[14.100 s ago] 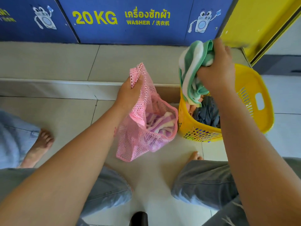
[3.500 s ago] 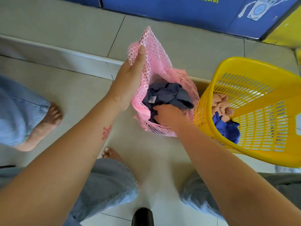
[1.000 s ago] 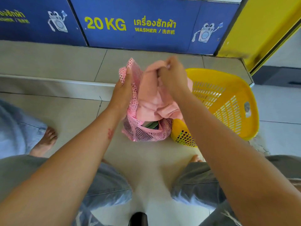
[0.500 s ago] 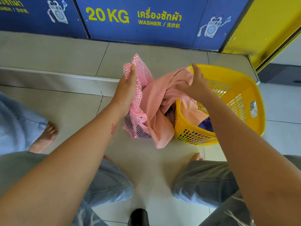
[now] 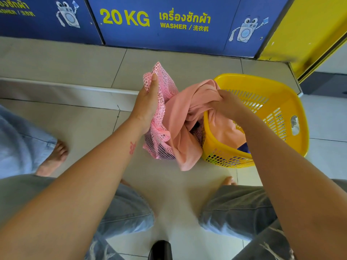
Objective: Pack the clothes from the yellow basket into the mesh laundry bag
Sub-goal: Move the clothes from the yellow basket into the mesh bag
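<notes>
Gripping the top edge of the pink mesh bag (image 5: 163, 85), the left hand (image 5: 148, 102) has its fingers curled into the netting and its thumb laid flat up the outside, so that side of the bag's mouth is held high. The bag stands on the tiled floor (image 5: 84, 124) just beside the yellow basket (image 5: 293, 109), on the basket's left. The right hand (image 5: 228, 104) is closed round a bunch of a pink garment (image 5: 180, 119), knuckles up, above the basket's near-left rim. This garment is spread between the two containers. One part sits at the bag's open mouth, a long fold hangs down the bag's outside almost to the floor, and another part trails over the rim into the basket. A bit of blue cloth (image 5: 243, 148) shows low inside the basket, mostly hidden by the right forearm. Something dark lies within the bag, but what it is cannot be told. Behind runs a raised tiled step (image 5: 56, 61) below a blue washer panel (image 5: 187, 40) marked 20 KG. A second person's bare foot (image 5: 53, 158) rests on the floor at the left.
</notes>
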